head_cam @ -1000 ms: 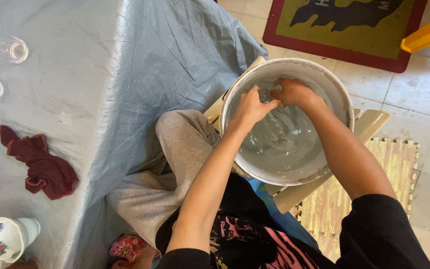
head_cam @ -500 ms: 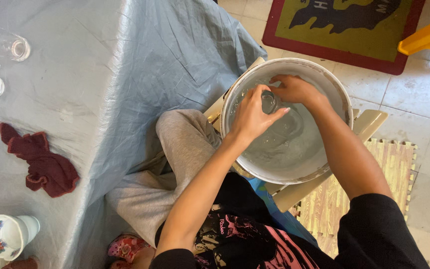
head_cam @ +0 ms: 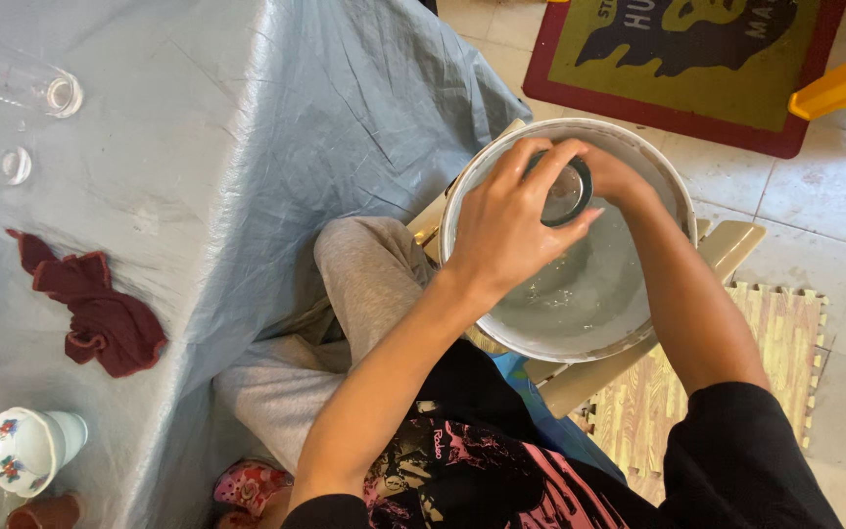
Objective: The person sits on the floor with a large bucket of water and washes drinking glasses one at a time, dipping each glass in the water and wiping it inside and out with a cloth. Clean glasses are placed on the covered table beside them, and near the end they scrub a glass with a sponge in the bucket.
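Both hands over the water-filled basin (head_cam: 462, 211): left hand (head_cam: 506, 230) w/ fingers wrapped round a clear glass (head_cam: 565, 191), held above the water so drips fall in, right hand (head_cam: 619, 176) pinching its far rim.

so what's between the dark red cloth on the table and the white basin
In the head view, from the dark red cloth to the white basin: wrinkled blue-grey table cover, then the person's grey-trousered knee. Nothing else lies on that stretch.
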Tool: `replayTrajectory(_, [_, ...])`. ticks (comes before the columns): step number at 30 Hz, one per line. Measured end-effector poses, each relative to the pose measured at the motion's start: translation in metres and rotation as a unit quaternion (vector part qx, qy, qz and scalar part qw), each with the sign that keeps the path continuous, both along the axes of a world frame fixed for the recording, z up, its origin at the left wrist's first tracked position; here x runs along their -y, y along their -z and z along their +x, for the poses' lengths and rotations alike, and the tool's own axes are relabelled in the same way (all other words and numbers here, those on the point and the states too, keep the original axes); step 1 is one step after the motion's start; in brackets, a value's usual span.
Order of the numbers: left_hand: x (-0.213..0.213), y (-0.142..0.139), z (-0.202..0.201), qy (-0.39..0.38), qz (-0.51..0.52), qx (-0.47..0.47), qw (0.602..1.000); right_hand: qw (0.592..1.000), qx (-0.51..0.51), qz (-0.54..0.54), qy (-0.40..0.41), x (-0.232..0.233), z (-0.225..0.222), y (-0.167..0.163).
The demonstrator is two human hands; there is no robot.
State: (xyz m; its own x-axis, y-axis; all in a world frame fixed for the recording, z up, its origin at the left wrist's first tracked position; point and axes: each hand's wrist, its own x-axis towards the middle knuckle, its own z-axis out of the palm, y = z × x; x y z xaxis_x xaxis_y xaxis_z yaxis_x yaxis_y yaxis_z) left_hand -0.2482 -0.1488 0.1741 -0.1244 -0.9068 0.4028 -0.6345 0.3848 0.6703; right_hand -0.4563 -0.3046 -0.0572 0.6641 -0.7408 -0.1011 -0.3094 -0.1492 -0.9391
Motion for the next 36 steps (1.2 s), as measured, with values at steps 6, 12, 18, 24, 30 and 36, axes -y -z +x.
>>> replayTrajectory(6, [-0.004, -0.015, 0.005, 0.029, -0.042, 0.0, 0.999, 0.975, -0.027, 0.145, 0.164, -0.028, -0.007, -0.074])
replayTrajectory(12, [-0.003, -0.004, 0.004, 0.03, -0.038, 0.01, 0.999, 0.996, 0.084, 0.003, -0.022, -0.067, -0.037, -0.122])
replayTrajectory(18, [-0.004, 0.001, -0.026, 0.072, -0.032, 0.045, 0.996, 0.972, -0.076, -0.199, 0.099, -0.119, -0.037, -0.102])
replayTrajectory(24, [-0.008, -0.003, -0.016, 0.106, -0.043, 0.02, 0.993, 0.953, -0.032, -0.251, 0.169, -0.129, -0.017, -0.116])
replayTrajectory(30, [-0.008, 0.033, 0.028, 0.03, 0.098, -0.132, 0.986, 0.919, -0.068, -0.271, 0.277, -0.153, 0.012, -0.151])
replayTrajectory(36, [-0.006, 0.091, 0.031, 0.024, 0.162, 0.031, 0.986, 0.901, -0.04, -0.352, 0.252, -0.158, 0.018, -0.153])
